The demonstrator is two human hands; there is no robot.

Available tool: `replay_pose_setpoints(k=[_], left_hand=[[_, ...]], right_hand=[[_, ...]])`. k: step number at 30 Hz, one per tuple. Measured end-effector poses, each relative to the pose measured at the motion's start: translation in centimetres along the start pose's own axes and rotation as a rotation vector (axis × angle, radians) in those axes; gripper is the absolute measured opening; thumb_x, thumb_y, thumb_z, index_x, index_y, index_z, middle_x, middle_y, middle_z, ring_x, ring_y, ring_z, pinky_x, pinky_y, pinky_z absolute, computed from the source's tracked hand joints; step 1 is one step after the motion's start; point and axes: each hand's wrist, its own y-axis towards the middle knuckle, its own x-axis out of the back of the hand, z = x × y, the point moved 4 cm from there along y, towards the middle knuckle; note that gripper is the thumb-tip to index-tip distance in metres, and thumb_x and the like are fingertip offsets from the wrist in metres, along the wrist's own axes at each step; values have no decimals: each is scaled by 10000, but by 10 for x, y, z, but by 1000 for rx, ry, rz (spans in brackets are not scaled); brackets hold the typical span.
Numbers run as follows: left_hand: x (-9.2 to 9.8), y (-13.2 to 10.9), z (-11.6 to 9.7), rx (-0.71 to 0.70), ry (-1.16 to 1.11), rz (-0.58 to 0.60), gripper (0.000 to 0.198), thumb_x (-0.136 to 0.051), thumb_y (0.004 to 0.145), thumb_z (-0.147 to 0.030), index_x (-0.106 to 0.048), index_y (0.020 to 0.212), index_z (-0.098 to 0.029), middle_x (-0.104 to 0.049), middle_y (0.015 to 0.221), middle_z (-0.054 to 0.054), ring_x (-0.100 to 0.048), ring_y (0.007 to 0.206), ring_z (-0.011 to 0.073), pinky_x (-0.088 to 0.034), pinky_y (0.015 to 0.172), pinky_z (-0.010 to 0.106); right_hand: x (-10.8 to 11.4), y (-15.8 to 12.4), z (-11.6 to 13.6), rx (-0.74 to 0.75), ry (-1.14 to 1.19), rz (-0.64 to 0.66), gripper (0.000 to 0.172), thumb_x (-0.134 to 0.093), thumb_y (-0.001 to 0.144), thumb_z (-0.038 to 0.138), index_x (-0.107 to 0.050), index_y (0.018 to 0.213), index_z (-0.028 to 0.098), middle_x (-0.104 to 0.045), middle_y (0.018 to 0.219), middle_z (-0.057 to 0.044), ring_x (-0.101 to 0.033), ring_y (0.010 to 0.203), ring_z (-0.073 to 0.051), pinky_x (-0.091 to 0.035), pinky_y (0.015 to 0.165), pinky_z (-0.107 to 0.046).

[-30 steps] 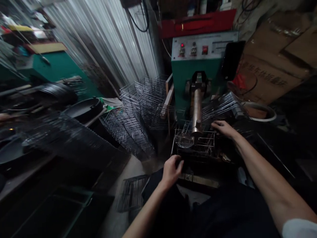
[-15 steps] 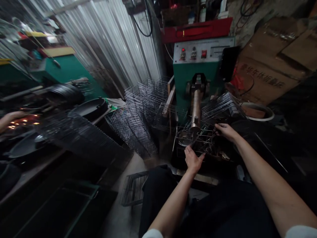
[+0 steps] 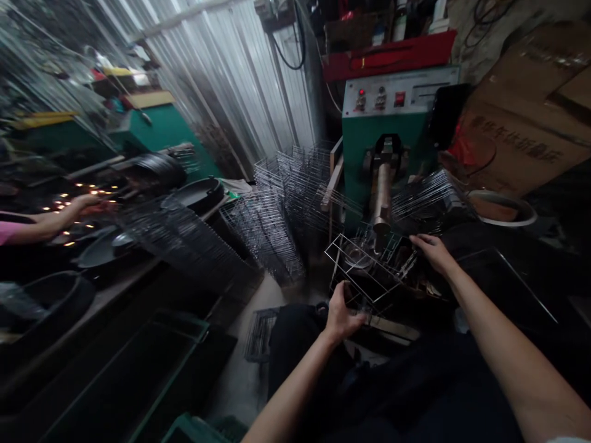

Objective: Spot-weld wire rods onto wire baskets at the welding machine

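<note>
Seeing a thin wire frame [image 3: 362,269] tilting cornerwise between the two hands, lying just beyond the left hand [image 3: 341,317] and to the left of the right hand [image 3: 434,251]. Holding the left hand spread, thumb and fingers well apart, just beside the near edge of the wire frame; not being able to tell touching from barely missing. Holding the right hand past the far right end of the wire frame, thumb and forefinger close together near some small metal pieces [image 3: 407,266]; not being able to tell whether gripping anything.

Noticing a round dish [image 3: 357,253] showing through the wire frame, beyond the left hand. Finding a copper-coloured cylinder [image 3: 382,200] jutting from a green machine [image 3: 360,132], beyond and between both hands, ending just above the wire frame. Spotting a bundle of wires [image 3: 425,195] beyond the right hand, a pale tub [image 3: 526,221] farther to its right, a cardboard box [image 3: 512,135] behind. Looking left past the left hand at stacked wire racks [image 3: 272,237]. Catching sparks [image 3: 77,185] glowing around a co-worker's hand [image 3: 87,202], well apart to the left of the left hand.
</note>
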Motion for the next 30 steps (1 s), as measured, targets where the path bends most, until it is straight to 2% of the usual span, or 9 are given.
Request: replay_pose_setpoints(k=[4, 9, 13, 16, 19, 22, 26, 28, 30], left_hand=[[31, -2, -2, 21, -49, -12, 694, -724, 611, -194, -452, 1249, -207, -578, 1034, 34, -589, 891, 170, -547, 814, 326], [48, -7, -3, 47, -63, -35, 685, -725, 617, -206, -467, 1251, -204, -591, 1025, 34, -613, 882, 170, -557, 796, 328], [56, -14, -10, 28, -93, -52, 614, -702, 641, -210, -495, 1218, -193, -601, 1041, 43, -617, 927, 173, -556, 820, 313], [61, -20, -11, 21, -111, -76, 573, -704, 680, -237, -480, 1206, -197, -600, 1037, 42, -619, 921, 169, -562, 823, 308], [63, -27, -7, -16, -30, -62, 568, -712, 714, -275, -466, 1221, -197, -608, 1034, 47, -631, 907, 178, -564, 823, 317], [60, -36, -7, -137, 176, -4, 579, -716, 750, -318, -479, 1260, -180, -615, 1088, 85, -639, 946, 216, -556, 857, 353], [43, -37, -14, -456, 563, 92, 559, -646, 851, -306, -493, 1373, -178, -612, 1132, 127, -617, 1021, 279, -530, 901, 404], [26, -35, -19, -676, 694, 144, 577, -595, 890, -252, -447, 1444, -184, -630, 1090, 126, -612, 1016, 296, -481, 976, 465], [8, -35, -24, -861, 771, 204, 628, -550, 909, -194, -366, 1509, -196, -645, 1064, 124, -618, 998, 296, -450, 995, 484]], right_hand=[[-3, -4, -10, 9, -80, -44, 504, -703, 706, 679, -663, 739, 178, -596, 654, 2, -531, 634, -170, -395, 569, -260], [-3, -13, -29, 4, -195, -91, 507, -617, 770, 675, -649, 715, 172, -609, 641, -11, -559, 636, -178, -423, 571, -263], [4, -29, -34, 12, -285, -79, 463, -616, 782, 601, -714, 891, 161, -713, 812, -62, -639, 746, -221, -504, 661, -310], [27, -62, -36, 24, -345, -93, 450, -645, 757, 547, -721, 1011, 183, -735, 983, -89, -664, 871, -262, -519, 780, -376], [76, -122, -51, 1, -463, -209, 448, -625, 755, 556, -722, 1002, 195, -731, 978, -105, -662, 909, -306, -503, 815, -417], [142, -207, -67, -89, -750, -423, 442, -543, 794, 581, -718, 945, 204, -712, 791, -88, -661, 730, -292, -505, 662, -372], [229, -305, -67, -251, -963, -707, 439, -437, 890, 514, -686, 1020, 178, -725, 909, -129, -674, 851, -302, -514, 753, -373], [275, -332, -67, -364, -1033, -821, 441, -402, 934, 461, -660, 1106, 148, -717, 1002, -165, -662, 947, -319, -508, 822, -401], [319, -345, -74, -504, -1064, -860, 390, -439, 941, 402, -662, 1113, 133, -709, 1017, -180, -658, 974, -322, -508, 840, -414]])
